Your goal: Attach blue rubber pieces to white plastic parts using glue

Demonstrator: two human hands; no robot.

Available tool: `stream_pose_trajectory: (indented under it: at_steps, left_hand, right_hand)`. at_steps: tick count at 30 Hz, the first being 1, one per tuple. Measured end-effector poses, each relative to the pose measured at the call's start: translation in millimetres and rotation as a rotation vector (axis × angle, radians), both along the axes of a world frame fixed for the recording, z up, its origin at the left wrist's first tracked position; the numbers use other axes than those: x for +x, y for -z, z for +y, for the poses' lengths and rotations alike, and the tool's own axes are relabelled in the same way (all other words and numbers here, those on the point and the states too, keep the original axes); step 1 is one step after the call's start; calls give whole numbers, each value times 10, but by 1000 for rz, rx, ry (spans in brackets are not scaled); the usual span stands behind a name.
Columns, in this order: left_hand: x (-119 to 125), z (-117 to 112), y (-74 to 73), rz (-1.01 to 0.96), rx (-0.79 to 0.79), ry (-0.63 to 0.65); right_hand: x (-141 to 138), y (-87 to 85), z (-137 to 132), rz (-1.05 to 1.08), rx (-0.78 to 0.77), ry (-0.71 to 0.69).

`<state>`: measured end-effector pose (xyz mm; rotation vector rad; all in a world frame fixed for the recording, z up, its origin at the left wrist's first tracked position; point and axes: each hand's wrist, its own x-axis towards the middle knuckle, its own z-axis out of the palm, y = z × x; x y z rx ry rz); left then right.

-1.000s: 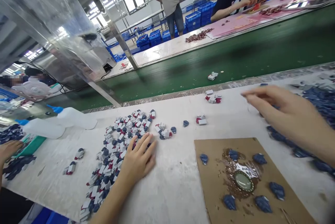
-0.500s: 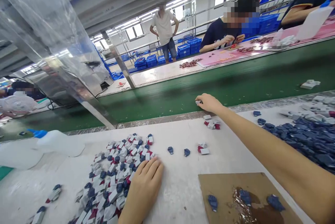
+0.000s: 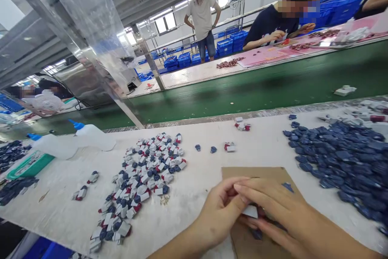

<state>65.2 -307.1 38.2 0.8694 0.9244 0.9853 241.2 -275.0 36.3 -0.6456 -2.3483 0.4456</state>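
Note:
My left hand [image 3: 220, 210] and my right hand [image 3: 285, 206] meet over a brown cardboard sheet [image 3: 251, 173]. Between their closed fingers sits a small light-grey plastic block [image 3: 251, 211]; the fingers hide most of it. Under my hands a dark blue piece [image 3: 257, 234] shows in part, and another blue piece [image 3: 287, 187] lies on the cardboard beyond my right fingers. To the left spreads a pile of grey, blue and maroon assembled pieces [image 3: 145, 174]. A heap of loose dark blue pieces [image 3: 339, 154] lies to the right.
Two white squeeze bottles [image 3: 93, 137] with blue tips lie at the left by a green tray [image 3: 32, 166]. A green conveyor belt [image 3: 212, 103] runs behind the bench. Across it a co-worker [image 3: 273, 28] sits, and another person [image 3: 201, 20] stands. A metal post [image 3: 115, 95] rises at left.
My right hand has come back from the belt's edge to the cardboard. My left hand has left the assembled pile and joined it around the grey block. The view has shifted.

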Motion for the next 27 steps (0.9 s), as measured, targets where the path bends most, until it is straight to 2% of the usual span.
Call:
stream_pose_trajectory:
  at_steps: [2,4,7,9,11,15,19,23,27]
  left_hand:
    - [35,-20,55,-44,-37,-25]
    - [-5,-5,93,-47,-77,-89]
    - [-78,45,92,-37,-115,-155]
    - [-98,62,70,-32,-141,-159]
    - [-102,60,57,-36,-173,-142]
    - [-108,50,80,-61,-224,-140]
    - [-127,65,120,62,-180,-174]
    - [-155,87,182,5,-122,-175]
    - [-165,82,227,-69,-121,-190]
  right_hand:
    - [174,30,-107,-30,70,53]
    - [386,47,-82,-38,81,203]
    - [670,35,54,-42,-60,497]
    - [765,16,171,-102,-160,576]
    - [779,4,317,-218,-158,556]
    - [809,32,702,-506,18,516]
    - [1075,106,994,-668,50,515]
    - [1264,130,962,-771,85,456]
    - [1213,167,820,-799,135,415]
